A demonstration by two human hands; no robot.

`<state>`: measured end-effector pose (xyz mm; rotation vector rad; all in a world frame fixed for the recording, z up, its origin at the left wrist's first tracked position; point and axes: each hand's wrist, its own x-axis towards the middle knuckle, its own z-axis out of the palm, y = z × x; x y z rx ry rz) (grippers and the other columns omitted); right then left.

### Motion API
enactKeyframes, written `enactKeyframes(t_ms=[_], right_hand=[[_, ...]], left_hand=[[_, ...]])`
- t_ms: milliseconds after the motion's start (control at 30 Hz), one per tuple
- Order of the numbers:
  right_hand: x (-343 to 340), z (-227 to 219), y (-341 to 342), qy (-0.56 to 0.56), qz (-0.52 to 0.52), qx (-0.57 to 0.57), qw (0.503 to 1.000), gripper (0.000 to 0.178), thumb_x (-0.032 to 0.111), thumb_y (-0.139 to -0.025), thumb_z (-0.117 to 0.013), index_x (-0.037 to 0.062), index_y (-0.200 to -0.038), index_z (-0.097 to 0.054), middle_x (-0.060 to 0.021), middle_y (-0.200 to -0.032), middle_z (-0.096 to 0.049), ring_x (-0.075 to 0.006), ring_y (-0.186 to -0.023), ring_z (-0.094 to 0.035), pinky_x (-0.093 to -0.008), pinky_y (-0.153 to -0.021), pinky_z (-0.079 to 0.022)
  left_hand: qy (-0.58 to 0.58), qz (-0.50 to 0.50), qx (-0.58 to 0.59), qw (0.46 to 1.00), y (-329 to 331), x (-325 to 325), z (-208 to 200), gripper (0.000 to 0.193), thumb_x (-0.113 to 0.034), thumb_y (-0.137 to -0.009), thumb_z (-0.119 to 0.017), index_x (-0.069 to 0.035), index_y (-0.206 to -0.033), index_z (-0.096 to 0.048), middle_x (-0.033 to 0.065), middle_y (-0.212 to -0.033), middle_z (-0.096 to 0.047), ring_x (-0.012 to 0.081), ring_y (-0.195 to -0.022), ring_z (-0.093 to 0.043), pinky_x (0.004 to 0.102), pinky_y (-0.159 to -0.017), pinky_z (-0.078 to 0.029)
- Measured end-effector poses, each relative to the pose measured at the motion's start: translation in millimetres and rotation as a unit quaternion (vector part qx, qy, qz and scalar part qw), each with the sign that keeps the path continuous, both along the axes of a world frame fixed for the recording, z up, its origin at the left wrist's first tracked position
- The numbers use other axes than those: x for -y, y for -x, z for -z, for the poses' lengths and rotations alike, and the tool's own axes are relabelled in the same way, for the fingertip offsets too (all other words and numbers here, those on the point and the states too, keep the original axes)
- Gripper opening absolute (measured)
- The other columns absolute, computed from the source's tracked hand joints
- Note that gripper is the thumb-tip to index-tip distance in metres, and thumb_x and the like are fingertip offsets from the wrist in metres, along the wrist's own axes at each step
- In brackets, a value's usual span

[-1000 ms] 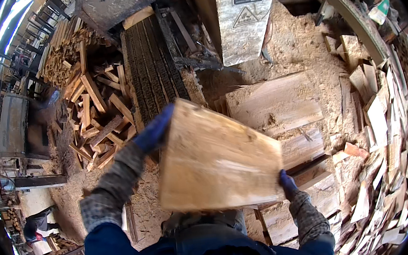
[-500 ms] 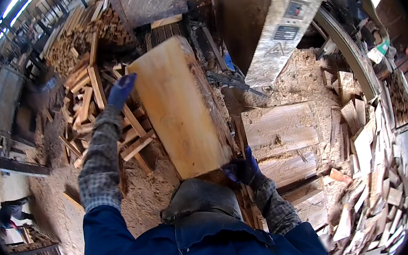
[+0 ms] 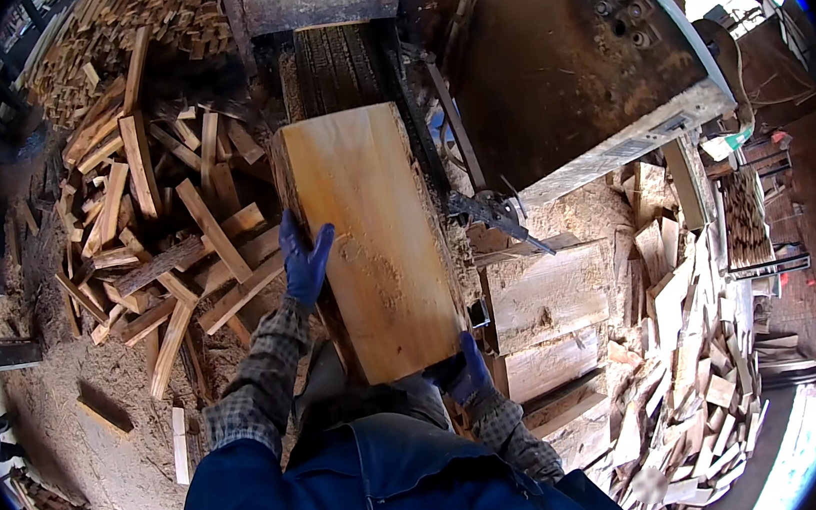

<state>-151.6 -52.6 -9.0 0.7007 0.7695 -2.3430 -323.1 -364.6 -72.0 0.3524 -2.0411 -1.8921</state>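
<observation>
A thick wooden slab (image 3: 377, 243) with bark along its sides lies in front of me, its far end at the dark ridged feed bed (image 3: 337, 70) of a machine. Gloved in blue, my left hand (image 3: 306, 259) grips the slab's left edge, thumb on the upper face and fingers down the side. At the near right corner, my right hand (image 3: 464, 372) wears the same kind of glove. Its thumb points up along the end and its other fingers are partly hidden under the slab.
Cut wood strips (image 3: 161, 253) lie heaped on the left. A rusty metal cabinet (image 3: 588, 63) stands at the far right, with a metal lever (image 3: 499, 214) below it. Stacked slabs (image 3: 548, 294) sit to my right, beside piled offcuts (image 3: 687, 364). Sawdust covers the floor (image 3: 141, 477).
My left hand has come down onto the slab's left edge from the air beyond its far left corner. The slab has straightened toward the feed bed. My view has turned slightly.
</observation>
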Motion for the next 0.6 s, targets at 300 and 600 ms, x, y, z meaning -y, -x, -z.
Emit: enactKeyframes(t_ms=[300, 600], right_hand=[[69, 11, 146, -0.009, 0.032, -0.013, 0.999, 0.065, 0.054, -0.089, -0.064, 0.0114, -0.137, -0.051, -0.011, -0.128, -0.061, -0.0281, -0.115, -0.061, -0.0478, -0.092, -0.054], [122, 28, 307, -0.147, 0.014, 0.025, 0.989, 0.062, 0.062, -0.084, -0.066, 0.0082, -0.114, -0.061, -0.0112, -0.091, -0.069, -0.0284, -0.075, -0.07, -0.0467, -0.065, -0.061]], left_hand=[[0.153, -0.01, -0.019, 0.988, 175, 59, 8, 0.089, -0.044, -0.088, -0.07, 0.008, -0.146, -0.029, 0.0281, -0.14, -0.038, 0.0405, -0.133, -0.037, 0.0442, -0.111, -0.032], [0.183, -0.036, -0.044, 0.981, 327, 135, 19, 0.095, -0.051, -0.083, -0.072, 0.005, -0.146, -0.03, 0.0285, -0.141, -0.041, 0.0429, -0.129, -0.041, 0.0441, -0.11, -0.032]])
